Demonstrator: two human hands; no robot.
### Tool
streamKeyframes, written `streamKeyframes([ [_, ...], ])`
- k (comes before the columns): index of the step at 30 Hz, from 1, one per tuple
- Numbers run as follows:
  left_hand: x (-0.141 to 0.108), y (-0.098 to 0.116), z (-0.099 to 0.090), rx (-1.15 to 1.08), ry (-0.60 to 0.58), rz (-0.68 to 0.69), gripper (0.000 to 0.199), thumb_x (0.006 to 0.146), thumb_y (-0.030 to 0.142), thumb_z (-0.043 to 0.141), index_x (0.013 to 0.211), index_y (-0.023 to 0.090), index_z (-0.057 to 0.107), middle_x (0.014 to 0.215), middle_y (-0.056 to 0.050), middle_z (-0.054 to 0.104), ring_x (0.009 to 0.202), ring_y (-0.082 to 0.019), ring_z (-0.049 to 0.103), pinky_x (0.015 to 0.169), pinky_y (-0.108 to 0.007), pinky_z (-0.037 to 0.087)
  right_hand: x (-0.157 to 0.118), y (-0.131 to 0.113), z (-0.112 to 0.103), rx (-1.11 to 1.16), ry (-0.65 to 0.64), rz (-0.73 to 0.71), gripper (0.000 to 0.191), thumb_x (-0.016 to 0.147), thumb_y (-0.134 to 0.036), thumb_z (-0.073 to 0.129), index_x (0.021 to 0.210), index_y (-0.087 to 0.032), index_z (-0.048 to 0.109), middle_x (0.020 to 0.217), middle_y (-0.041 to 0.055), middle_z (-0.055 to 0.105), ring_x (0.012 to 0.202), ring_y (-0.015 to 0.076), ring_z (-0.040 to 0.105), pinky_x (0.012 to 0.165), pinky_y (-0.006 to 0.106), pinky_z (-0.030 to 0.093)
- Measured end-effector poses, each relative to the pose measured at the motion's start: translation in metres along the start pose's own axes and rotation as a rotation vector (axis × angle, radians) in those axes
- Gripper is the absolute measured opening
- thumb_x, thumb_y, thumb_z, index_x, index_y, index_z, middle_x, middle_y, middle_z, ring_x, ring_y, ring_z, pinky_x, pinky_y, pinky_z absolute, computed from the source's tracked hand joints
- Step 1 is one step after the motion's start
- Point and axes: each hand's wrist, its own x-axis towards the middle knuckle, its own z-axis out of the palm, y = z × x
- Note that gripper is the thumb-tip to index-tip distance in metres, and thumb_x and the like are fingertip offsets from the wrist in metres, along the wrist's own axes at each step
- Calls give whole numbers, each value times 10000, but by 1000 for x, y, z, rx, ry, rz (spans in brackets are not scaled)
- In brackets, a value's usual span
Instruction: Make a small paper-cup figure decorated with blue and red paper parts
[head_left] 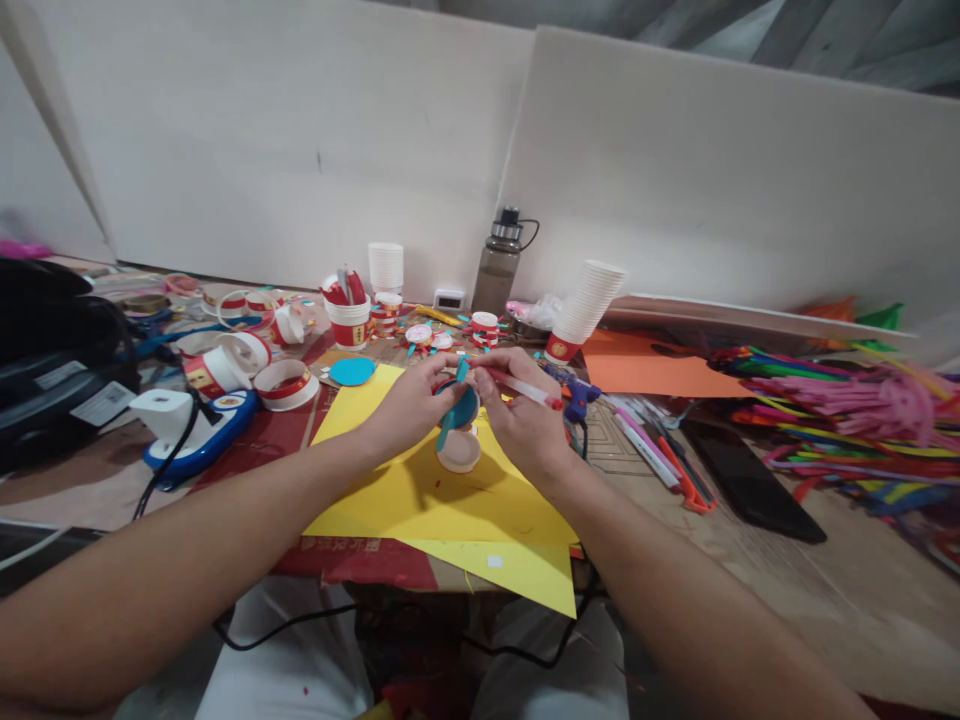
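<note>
My left hand (411, 408) is closed in a pinch on a small round blue paper piece (466, 409) with a strip hanging from it. Close by on the right, my right hand (523, 412) has its fingers wrapped round a pen with a red end (529, 388), and its fingertips meet the blue piece. Just below the hands, a pale round disc (459, 453) lies over the yellow paper (375, 500). Fingers partly hide the blue piece, so how it is joined cannot be told. A flat blue paper circle (352, 372) rests left of my left hand.
Cut paper-cup rings (286, 386) and a blue-and-white power strip (201, 437) sit at left. Behind are stacked paper cups (587, 305) and a bottle (496, 268). A glue gun (577, 395), a phone (750, 480) and colourful pipe cleaners (870, 405) lie at right.
</note>
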Motion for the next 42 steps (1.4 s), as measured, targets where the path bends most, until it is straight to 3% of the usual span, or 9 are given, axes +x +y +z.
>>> streamKeyframes([
  [42,1,-2,-1,24,-4,15,255,827,299,624,1034,155,590,1012,-73,686,875,-161,658,728,-254,519,0,0,0,-21,6,-4,69,912,-245,543,924,-209,602,898,41,683,799,163,642,704,322,522],
])
